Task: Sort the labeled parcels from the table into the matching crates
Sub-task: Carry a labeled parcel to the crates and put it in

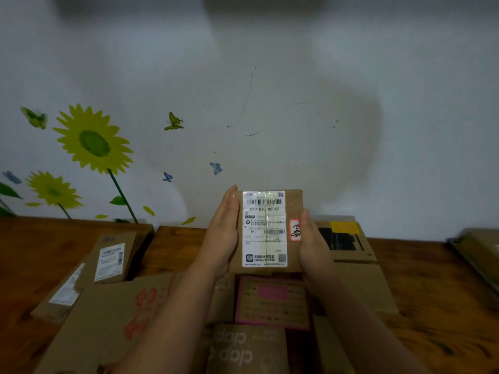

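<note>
A small brown cardboard parcel (293,203) is held up in front of the wall, its white shipping label facing me and a small red-edged sticker on its right side. My left hand (224,230) presses flat against its left edge with straight fingers. My right hand (310,244) presses the right edge the same way. The parcel hangs above the table between both palms. No crate is in view.
Several cardboard parcels cover the wooden table (32,247): two labelled ones (113,259) at left, a pink-printed box (272,300) below my hands, a box with a yellow label (345,238) at right. A white wall with sunflower stickers (93,139) stands behind.
</note>
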A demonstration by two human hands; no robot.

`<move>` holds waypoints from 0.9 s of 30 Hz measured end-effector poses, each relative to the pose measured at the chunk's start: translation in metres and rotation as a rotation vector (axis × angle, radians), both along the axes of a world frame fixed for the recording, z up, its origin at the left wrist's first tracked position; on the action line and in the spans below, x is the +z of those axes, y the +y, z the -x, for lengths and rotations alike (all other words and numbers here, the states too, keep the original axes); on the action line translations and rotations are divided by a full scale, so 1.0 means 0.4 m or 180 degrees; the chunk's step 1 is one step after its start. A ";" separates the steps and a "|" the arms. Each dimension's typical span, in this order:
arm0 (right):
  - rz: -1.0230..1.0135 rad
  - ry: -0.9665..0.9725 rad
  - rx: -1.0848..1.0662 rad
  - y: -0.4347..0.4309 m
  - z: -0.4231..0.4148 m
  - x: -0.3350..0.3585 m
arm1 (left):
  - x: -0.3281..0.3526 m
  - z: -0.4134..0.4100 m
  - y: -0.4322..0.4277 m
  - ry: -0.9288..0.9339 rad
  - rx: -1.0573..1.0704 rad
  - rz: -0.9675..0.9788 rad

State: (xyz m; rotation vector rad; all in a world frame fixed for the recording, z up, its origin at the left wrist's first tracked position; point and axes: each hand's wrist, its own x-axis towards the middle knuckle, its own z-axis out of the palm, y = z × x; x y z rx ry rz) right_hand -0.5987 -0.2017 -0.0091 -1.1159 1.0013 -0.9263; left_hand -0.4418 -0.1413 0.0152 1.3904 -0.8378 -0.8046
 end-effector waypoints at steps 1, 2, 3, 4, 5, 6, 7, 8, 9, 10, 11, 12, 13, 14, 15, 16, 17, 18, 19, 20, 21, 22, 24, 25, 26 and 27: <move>-0.0041 -0.0032 0.0036 -0.010 0.013 -0.012 | -0.001 0.014 -0.004 -0.0029 -0.0010 0.0000; -0.0096 -0.0097 0.0090 -0.015 0.024 -0.020 | -0.003 0.025 -0.009 -0.0058 0.0017 -0.0001; -0.0140 -0.0153 0.0139 -0.017 0.035 -0.025 | -0.005 0.032 -0.013 -0.0090 0.0027 -0.0009; -0.0175 -0.0195 0.0173 -0.019 0.049 -0.026 | -0.005 0.045 -0.018 -0.0100 0.0018 -0.0017; -0.0204 -0.0224 0.0187 -0.025 0.063 -0.031 | -0.008 0.053 -0.024 -0.0110 0.0003 -0.0039; -0.0229 -0.0232 0.0181 -0.030 0.077 -0.038 | -0.010 0.061 -0.027 -0.0118 -0.0022 -0.0077; -0.0238 -0.0228 0.0183 -0.034 0.090 -0.044 | -0.015 0.069 -0.031 -0.0099 -0.0066 -0.0120; -0.0240 -0.0222 0.0170 -0.036 0.100 -0.046 | -0.020 0.076 -0.034 -0.0071 -0.0123 -0.0154; -0.0235 -0.0203 0.0136 -0.036 0.109 -0.048 | -0.027 0.079 -0.038 -0.0023 -0.0166 -0.0177; -0.0232 -0.0144 0.0067 -0.033 0.117 -0.048 | -0.029 0.087 -0.041 0.0034 -0.0192 -0.0197; -0.0246 -0.0097 -0.0005 -0.029 0.123 -0.048 | -0.030 0.097 -0.043 0.0051 -0.0222 -0.0160; -0.0267 -0.0079 -0.0075 -0.024 0.129 -0.048 | -0.029 0.104 -0.046 0.0057 -0.0261 -0.0149; -0.0304 -0.0074 -0.0148 -0.020 0.133 -0.048 | -0.031 0.108 -0.050 0.0064 -0.0311 -0.0174; -0.0361 -0.0050 -0.0236 -0.013 0.136 -0.046 | -0.028 0.115 -0.052 0.0091 -0.0400 -0.0220; -0.0417 -0.0052 -0.0321 -0.007 0.142 -0.044 | -0.033 0.116 -0.058 0.0126 -0.0508 -0.0243; -0.0447 -0.0001 -0.0437 0.000 0.151 -0.040 | -0.036 0.121 -0.062 0.0118 -0.0595 -0.0259; -0.0470 0.0052 -0.0544 0.012 0.163 -0.035 | -0.033 0.129 -0.062 0.0106 -0.0701 -0.0242; -0.0501 0.0060 -0.0642 0.025 0.177 -0.032 | -0.035 0.137 -0.066 0.0082 -0.0802 -0.0251; -0.0531 0.0064 -0.0710 0.043 0.193 -0.029 | -0.037 0.149 -0.071 0.0082 -0.0921 -0.0309; -0.0557 0.0076 -0.0771 0.063 0.209 -0.024 | -0.032 0.165 -0.068 0.0086 -0.1012 -0.0345; -0.0581 0.0085 -0.0892 0.084 0.228 -0.022 | -0.037 0.180 -0.068 0.0079 -0.1131 -0.0393; -0.0562 0.0072 -0.1000 0.105 0.247 -0.021 | -0.032 0.196 -0.064 0.0048 -0.1301 -0.0392; -0.0411 0.0124 -0.1261 0.148 0.283 -0.027 | -0.032 0.231 -0.062 -0.0025 -0.1582 -0.0396; -0.0301 0.0210 -0.1358 0.173 0.302 -0.027 | -0.039 0.253 -0.062 -0.0041 -0.1688 -0.0409; -0.0180 0.0342 -0.1435 0.195 0.321 -0.031 | -0.040 0.276 -0.057 -0.0067 -0.1788 -0.0435; -0.0038 0.0463 -0.1488 0.223 0.344 -0.031 | -0.046 0.305 -0.051 -0.0037 -0.1904 -0.0432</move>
